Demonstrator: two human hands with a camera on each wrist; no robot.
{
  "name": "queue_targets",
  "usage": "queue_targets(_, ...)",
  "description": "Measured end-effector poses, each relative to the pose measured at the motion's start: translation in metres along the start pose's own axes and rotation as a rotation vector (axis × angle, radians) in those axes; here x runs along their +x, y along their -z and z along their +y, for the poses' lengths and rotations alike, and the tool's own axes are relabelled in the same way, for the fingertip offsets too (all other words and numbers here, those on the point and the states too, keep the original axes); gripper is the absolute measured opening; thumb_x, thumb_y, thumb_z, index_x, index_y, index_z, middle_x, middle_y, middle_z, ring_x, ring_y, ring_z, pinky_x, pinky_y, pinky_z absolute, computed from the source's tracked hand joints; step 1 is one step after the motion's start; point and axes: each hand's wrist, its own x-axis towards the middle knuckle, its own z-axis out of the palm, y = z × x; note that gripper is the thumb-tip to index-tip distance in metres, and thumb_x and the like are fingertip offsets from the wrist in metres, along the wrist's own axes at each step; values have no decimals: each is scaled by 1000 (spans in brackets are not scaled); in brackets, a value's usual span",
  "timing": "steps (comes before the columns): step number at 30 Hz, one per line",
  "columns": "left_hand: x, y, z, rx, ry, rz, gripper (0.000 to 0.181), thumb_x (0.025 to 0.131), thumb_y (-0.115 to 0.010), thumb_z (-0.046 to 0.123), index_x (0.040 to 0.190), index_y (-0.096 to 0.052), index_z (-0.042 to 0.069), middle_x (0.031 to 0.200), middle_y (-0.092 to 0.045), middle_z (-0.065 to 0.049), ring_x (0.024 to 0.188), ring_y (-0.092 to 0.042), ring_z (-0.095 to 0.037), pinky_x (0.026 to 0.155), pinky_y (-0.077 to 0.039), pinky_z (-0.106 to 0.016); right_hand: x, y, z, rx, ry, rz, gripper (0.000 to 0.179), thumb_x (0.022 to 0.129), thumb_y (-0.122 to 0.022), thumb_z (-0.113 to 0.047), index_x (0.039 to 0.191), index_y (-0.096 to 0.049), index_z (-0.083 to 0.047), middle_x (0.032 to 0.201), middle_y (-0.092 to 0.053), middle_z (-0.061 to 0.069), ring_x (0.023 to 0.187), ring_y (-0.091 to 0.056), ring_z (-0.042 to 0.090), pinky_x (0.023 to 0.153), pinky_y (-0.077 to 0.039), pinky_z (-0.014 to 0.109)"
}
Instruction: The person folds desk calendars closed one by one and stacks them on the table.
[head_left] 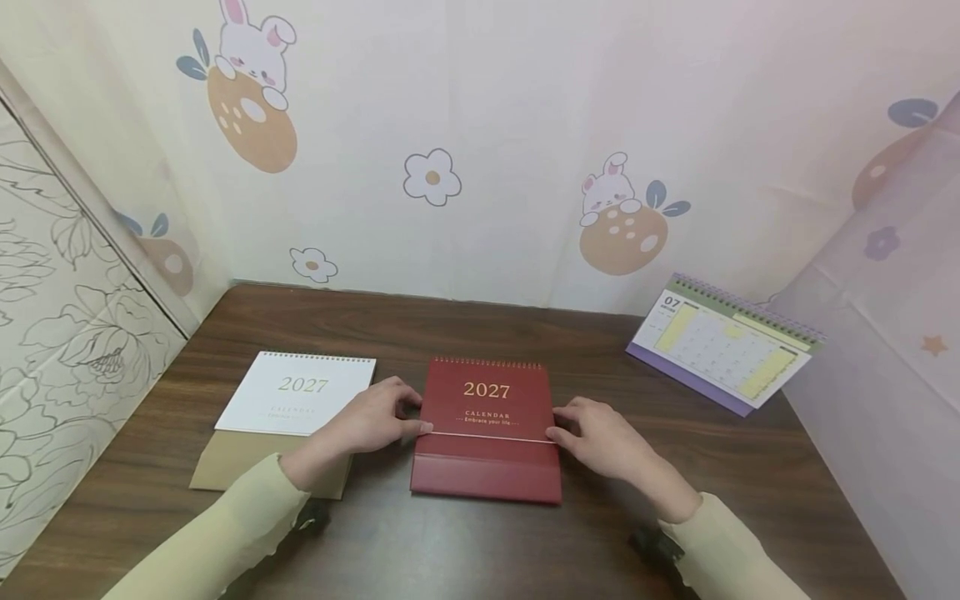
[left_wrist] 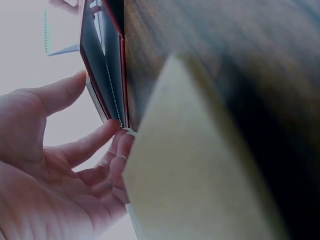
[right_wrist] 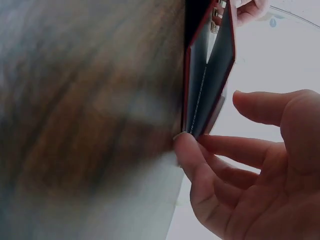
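Observation:
A dark red desk calendar [head_left: 487, 408], marked 2027 in gold, stands tilted back in the middle of the table, its wire rings along the top. My left hand [head_left: 378, 417] holds its left side, thumb on the front and index finger [left_wrist: 95, 142] near the ring end. On the other side my right hand [head_left: 600, 437] touches the right edge with its fingers. In the right wrist view its thumb [right_wrist: 260, 107] is a little apart from the cover. Both wrist views look into the gap between the red boards. A white 2027 calendar [head_left: 296, 392] stands left of my left hand.
The white calendar's khaki base [head_left: 262, 462] reaches beneath my left forearm. A purple-and-green calendar [head_left: 723, 346] showing 07 stands at the back right. Behind the dark wooden table [head_left: 480, 550] hangs a curtain [head_left: 510, 108] printed with rabbits.

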Motion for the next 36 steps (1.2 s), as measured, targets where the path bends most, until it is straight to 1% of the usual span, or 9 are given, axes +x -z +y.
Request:
queue_targets(3,-2,1,0,19,0,16,36,86,-77,40,106,-72,11,102,-64,1,91,-59,-15,82,-49,-40,-2,3,1,15,-5,8,37,93,-71,-30,119,-71,-2,100,-69,1,89,-62,18,79,-51,42)
queue_targets(7,-6,2,0,72,-13,58,28,88,-74,39,101,-72,15,97,-65,4,90,-61,-14,81,-50,-39,-4,5,2,27,-6,26,36,93,-70,-29,119,-71,-4,106,-70,4,100,-65,23,87,-51,48)
queue_targets(12,-11,1,0,145,-66,121,25,90,-73,41,99,-72,17,97,-64,4,92,-61,-16,81,-50,-40,-8,4,3,28,24,48,38,94,-71,-29,123,-68,-4,116,-68,8,111,-63,29,94,-48,51)
queue_targets(16,-15,1,4,208,-149,135,36,89,-72,47,109,-71,17,107,-64,2,102,-60,-19,87,-51,-41,-10,5,3,34,73,39,48,93,-72,-32,133,-63,-8,128,-62,8,122,-56,29,99,-45,53)
queue_targets(21,-19,2,10,259,-257,105,53,87,-69,57,124,-68,19,129,-60,-2,118,-53,-21,97,-48,-42,-13,7,1,56,177,-9,63,89,-75,-36,144,-54,-12,145,-48,11,134,-42,31,106,-39,53)
queue_targets(25,-19,3,12,282,-327,51,64,87,-66,62,135,-63,19,146,-51,-5,132,-45,-25,105,-41,-46,-16,7,-1,66,257,-68,71,90,-73,-42,149,-47,-12,154,-36,15,141,-32,35,108,-35,55)
queue_targets(29,-21,3,12,321,-391,-43,74,88,-60,68,145,-54,21,158,-36,-6,142,-33,-30,111,-32,-50,-19,6,-4,73,265,-141,76,91,-70,-48,153,-41,-14,161,-24,16,147,-19,38,109,-33,57)
queue_targets(31,-21,2,11,329,-406,-88,77,87,-59,70,148,-51,23,161,-29,-5,145,-28,-30,113,-30,-50,-20,5,-5,83,261,-179,79,90,-70,-50,154,-38,-16,163,-18,15,148,-13,38,109,-33,57)
queue_targets(36,-22,-2,11,353,-451,-152,80,85,-61,71,150,-47,27,164,-23,-4,147,-23,-31,114,-28,-47,-19,2,-9,96,261,-246,84,88,-71,-50,157,-34,-19,165,-12,12,150,-5,37,108,-35,57)
